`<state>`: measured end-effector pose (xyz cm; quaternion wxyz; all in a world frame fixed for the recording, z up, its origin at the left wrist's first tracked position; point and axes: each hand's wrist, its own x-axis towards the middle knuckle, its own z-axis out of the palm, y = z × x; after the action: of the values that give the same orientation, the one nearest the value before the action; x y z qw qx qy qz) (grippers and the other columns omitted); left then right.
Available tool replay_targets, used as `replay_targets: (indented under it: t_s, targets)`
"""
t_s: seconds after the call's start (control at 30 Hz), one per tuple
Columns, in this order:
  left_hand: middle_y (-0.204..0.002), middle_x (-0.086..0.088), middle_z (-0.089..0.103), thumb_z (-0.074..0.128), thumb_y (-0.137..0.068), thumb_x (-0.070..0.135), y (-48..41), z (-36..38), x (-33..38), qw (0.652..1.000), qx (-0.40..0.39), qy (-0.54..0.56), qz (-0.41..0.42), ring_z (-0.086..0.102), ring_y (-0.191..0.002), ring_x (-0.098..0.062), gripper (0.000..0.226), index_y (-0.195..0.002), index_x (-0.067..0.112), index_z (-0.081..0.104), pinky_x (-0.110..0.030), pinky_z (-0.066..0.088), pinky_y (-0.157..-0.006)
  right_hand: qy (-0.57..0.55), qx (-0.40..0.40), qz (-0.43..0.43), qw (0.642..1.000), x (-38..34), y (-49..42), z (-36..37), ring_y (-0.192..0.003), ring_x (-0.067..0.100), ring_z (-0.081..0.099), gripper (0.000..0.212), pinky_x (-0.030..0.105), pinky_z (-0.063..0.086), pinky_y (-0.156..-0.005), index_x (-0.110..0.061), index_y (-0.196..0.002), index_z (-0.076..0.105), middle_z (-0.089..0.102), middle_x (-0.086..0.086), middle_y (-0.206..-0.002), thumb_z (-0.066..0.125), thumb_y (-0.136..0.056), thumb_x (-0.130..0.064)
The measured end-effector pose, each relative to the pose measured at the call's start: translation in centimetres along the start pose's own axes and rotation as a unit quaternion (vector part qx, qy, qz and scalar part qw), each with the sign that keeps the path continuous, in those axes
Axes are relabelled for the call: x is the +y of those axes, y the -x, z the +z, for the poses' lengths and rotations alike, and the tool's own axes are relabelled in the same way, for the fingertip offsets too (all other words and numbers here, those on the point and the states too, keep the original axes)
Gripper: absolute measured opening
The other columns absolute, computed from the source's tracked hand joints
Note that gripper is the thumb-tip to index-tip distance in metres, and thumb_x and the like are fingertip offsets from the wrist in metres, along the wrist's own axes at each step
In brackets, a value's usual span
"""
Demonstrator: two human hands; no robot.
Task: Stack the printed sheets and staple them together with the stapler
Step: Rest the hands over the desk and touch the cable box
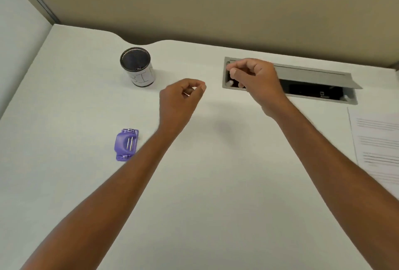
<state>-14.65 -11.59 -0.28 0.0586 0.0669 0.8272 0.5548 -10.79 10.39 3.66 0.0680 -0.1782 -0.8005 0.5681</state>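
A small purple stapler lies on the white desk at the left, apart from both hands. Printed sheets lie at the desk's right edge, partly cut off by the frame. My left hand hovers over the desk's middle, right of and beyond the stapler, with thumb and fingertips pinched together and nothing visible in them. My right hand is held farther back, fingers curled in, in front of the cable hatch. It holds nothing that I can see.
A black mesh pen cup with a white paper label stands at the back left. A grey cable hatch in the desk stands open behind my right hand. A beige partition wall bounds the desk's far side.
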Motion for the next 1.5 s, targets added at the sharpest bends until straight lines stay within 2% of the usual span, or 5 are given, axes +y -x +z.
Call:
replay_targets:
  t_s: [0.5, 0.67, 1.1, 1.3, 1.5]
  targets:
    - [-0.095, 0.010, 0.073, 0.065, -0.101, 0.036, 11.3, 13.7, -1.5, 0.938, -0.190, -0.281, 0.070, 0.068, -0.086, -0.017, 0.017, -0.098, 0.036, 0.081, -0.035, 0.056, -0.072, -0.035, 0.074, 0.131, 0.988, 12.5, 13.4, -11.9, -0.073, 0.005, 0.065, 0.016, 0.009, 0.048, -0.063, -0.030, -0.106, 0.084, 0.078, -0.016, -0.093, 0.072, -0.099, -0.022]
    - [-0.087, -0.001, 0.069, 0.058, -0.096, 0.031, 12.1, 14.8, -1.7, 0.919, -0.179, -0.343, 0.071, 0.067, -0.079, -0.026, 0.022, -0.074, 0.031, 0.059, -0.044, 0.057, -0.066, -0.044, 0.066, 0.138, 0.987, 14.4, 14.9, -12.7, -0.074, 0.009, 0.065, 0.016, 0.015, 0.051, -0.071, -0.031, -0.105, 0.084, 0.078, -0.012, -0.094, 0.072, -0.099, -0.024]
    - [-0.085, -0.009, 0.067, 0.056, -0.096, 0.020, 11.1, 15.6, -1.5, 0.889, -0.210, -0.393, 0.101, 0.059, -0.073, -0.030, 0.022, -0.078, 0.011, 0.066, -0.043, 0.047, -0.060, -0.045, 0.070, 0.147, 0.986, 16.3, 15.6, -14.5, -0.074, 0.008, 0.068, 0.017, 0.010, 0.048, -0.064, -0.030, -0.106, 0.084, 0.078, -0.012, -0.093, 0.072, -0.098, -0.021]
    - [-0.091, -0.007, 0.073, 0.058, -0.093, 0.014, 10.1, 16.6, -0.2, 0.841, -0.234, -0.470, 0.130, 0.068, -0.083, -0.034, 0.018, -0.088, 0.014, 0.075, -0.037, 0.047, -0.064, -0.034, 0.061, 0.149, 0.986, 16.6, 15.5, -14.5, -0.075, 0.009, 0.068, 0.016, 0.012, 0.047, -0.065, -0.029, -0.106, 0.084, 0.077, -0.009, -0.094, 0.072, -0.098, -0.022]
    - [-0.086, -0.008, 0.065, 0.062, -0.091, 0.006, 9.9, 17.9, 1.3, 0.792, -0.239, -0.543, 0.144, 0.053, -0.073, -0.033, 0.014, -0.096, 0.010, 0.075, -0.033, 0.037, -0.065, -0.040, 0.061, 0.154, 0.985, 17.0, 15.7, -14.0, -0.078, 0.008, 0.070, 0.019, 0.012, 0.049, -0.067, -0.026, -0.113, 0.083, 0.079, 0.008, -0.104, 0.072, -0.099, -0.020]
